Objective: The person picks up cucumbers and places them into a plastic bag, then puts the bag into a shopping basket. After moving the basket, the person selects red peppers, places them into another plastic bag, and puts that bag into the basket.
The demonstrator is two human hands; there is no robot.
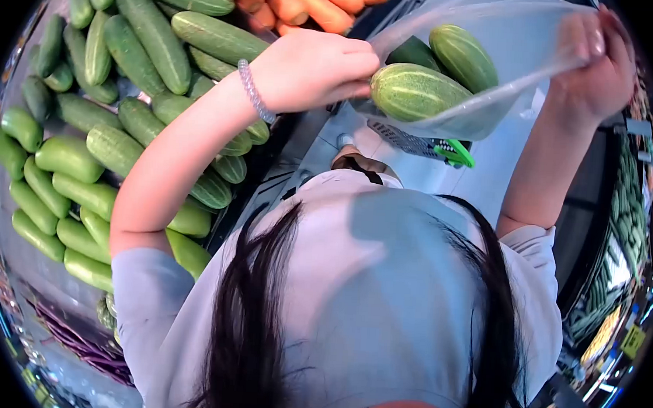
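A clear plastic bag (485, 127) hangs open between both hands. My left hand (322, 71), with a beaded bracelet on its wrist, has its fingers closed at the bag's left edge, against the end of a striped light-green cucumber (417, 93). On the other side, my right hand (593, 66) grips the bag's upper right edge, its fingers curled around the film. Inside the bag, a second striped cucumber (463, 57) lies behind the first, and a darker green one (414, 53) is partly hidden beside them.
Cucumbers (154, 40) are piled on the left display, with carrots (322, 6) behind and pale green vegetables (70, 159) nearer. Below the bag are a basket with a green handle (456, 153) and a tiled floor (431, 181). Long green vegetables (627, 212) fill a right-hand display.
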